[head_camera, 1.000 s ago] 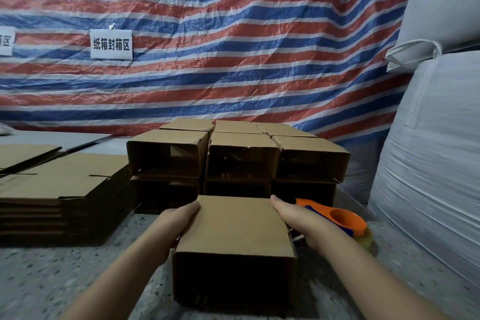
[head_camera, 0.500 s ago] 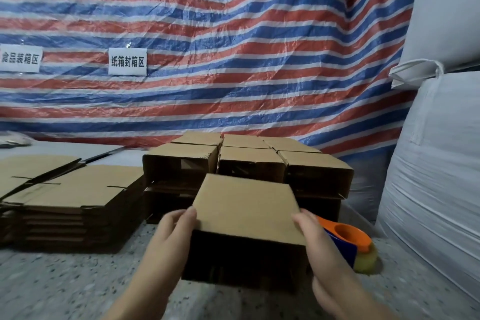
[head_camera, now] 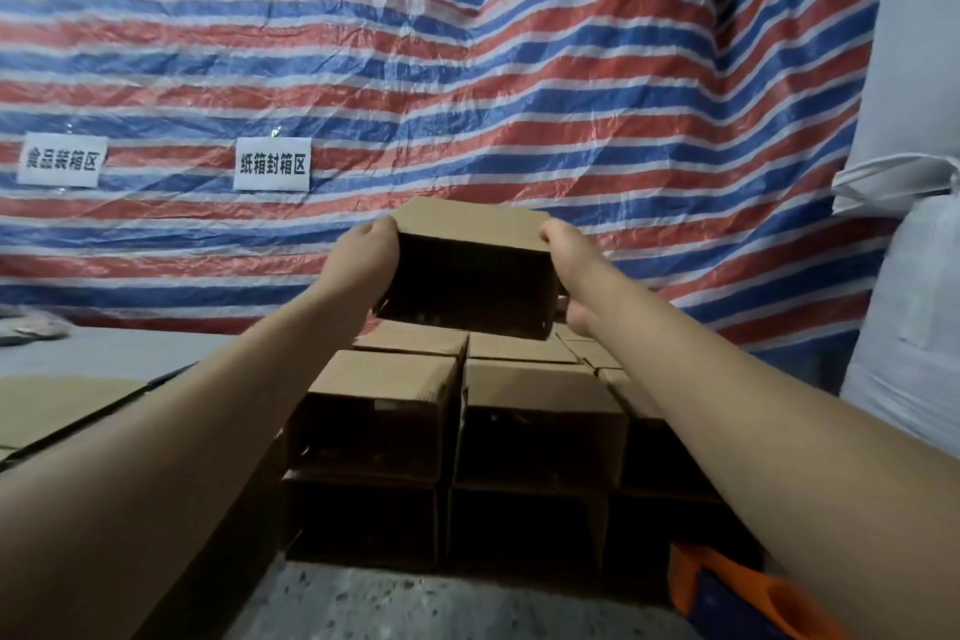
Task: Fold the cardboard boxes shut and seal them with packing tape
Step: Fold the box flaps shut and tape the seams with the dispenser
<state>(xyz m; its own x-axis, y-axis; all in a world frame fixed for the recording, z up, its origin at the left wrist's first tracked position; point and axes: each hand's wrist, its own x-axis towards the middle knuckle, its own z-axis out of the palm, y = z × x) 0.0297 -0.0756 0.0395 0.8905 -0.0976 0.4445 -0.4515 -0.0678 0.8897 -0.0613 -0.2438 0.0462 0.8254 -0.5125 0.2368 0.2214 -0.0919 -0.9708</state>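
Note:
A brown cardboard box [head_camera: 470,255] hangs in the air above the far rows of a stack of similar boxes [head_camera: 384,405]. My left hand [head_camera: 366,263] grips its left end, fingers curled over the top edge. At the right end my right hand [head_camera: 569,270] holds it the same way, thumb low near the bottom corner. Both arms reach far forward. The box's near face is dark and in shadow. An orange and blue tape dispenser [head_camera: 737,592] lies on the table at the lower right, partly behind my right forearm.
Flat folded cartons [head_camera: 57,405] lie in a pile at the left. A striped tarp [head_camera: 467,94] with two white labels hangs behind. Big white sacks [head_camera: 914,276] stand at the right. The speckled tabletop [head_camera: 415,608] shows in front of the stack.
Both hands have lifted the box off the table and carried it up and forward, from in front of the stack to above its far rows. The view has tilted up.

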